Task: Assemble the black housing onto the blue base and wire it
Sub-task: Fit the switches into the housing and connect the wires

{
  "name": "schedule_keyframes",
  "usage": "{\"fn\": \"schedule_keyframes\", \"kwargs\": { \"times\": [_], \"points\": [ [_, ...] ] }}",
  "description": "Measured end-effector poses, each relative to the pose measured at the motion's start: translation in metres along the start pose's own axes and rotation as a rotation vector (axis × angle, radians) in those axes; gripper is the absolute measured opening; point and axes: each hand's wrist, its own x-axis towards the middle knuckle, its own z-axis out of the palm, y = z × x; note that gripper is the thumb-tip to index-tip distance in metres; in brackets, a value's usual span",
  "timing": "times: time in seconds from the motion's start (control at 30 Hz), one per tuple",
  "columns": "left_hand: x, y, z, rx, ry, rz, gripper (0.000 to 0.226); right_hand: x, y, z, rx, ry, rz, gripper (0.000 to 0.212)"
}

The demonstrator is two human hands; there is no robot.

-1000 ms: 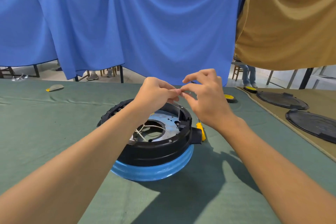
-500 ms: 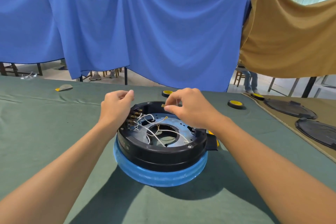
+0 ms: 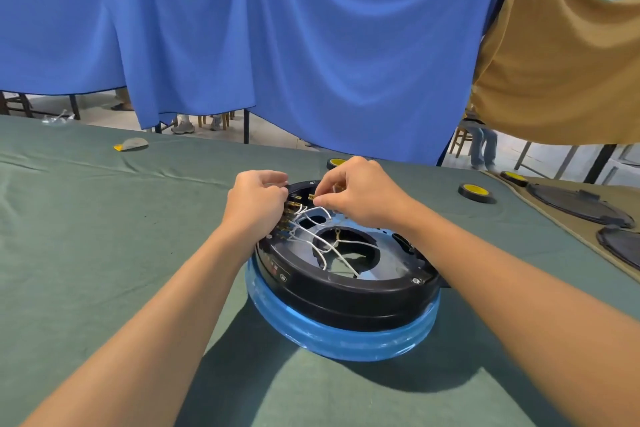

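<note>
watching from beside the table (image 3: 104,225): the black housing (image 3: 346,291) is already sat on the blue base (image 3: 339,340), right in front of the person. so i'd say the seating part is done and it's all wiring now.

the right hand (image 3: 360,196) is pinching a small brass connector (image 3: 311,198) on the end of one of the white wires (image 3: 322,243), thumb and forefinger, over the far-left part of the housing's rim. the left hand (image 3: 256,204) is curled up right beside it, against the row of brass terminals (image 3: 289,218) on that same side. can't tell if it's actually gripping a wire or just steadying things.

the bit that matters: the connector sits just right of the terminal row, nearly touching, and its tip looks to point left at them. my guess is the next push goes leftward with the right hand while the left braces. the loose wires loop back over the round hole in the middle and could snag.

the table's got a dull green cloth on it, with yellow-topped tape rolls (image 3: 476,192) and black round lids (image 3: 581,206) off to the right, well apart. a big blue sheet (image 3: 311,45) and a tan sheet (image 3: 571,62) hang behind.
</note>
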Motion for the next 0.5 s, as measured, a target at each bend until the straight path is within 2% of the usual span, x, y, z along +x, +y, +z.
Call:
{"fn": "schedule_keyframes", "kwargs": {
  "times": [0.23,0.4,0.5],
  "points": [
    [-0.0038,0.0027,0.0006,-0.047,0.006,-0.018,0.029,0.0063,0.0012,0.0025,0.082,-0.003,0.048,0.006],
    [-0.0052,0.0036,0.0004,-0.063,0.008,-0.017,0.03,0.0092,0.0015,0.0069,0.027,0.074,0.019,0.007],
    [-0.0054,0.004,0.0017,-0.063,0.009,-0.011,0.029,0.0083,0.0004,0.0101,0.014,0.06,-0.006,0.007]
  ]
}}
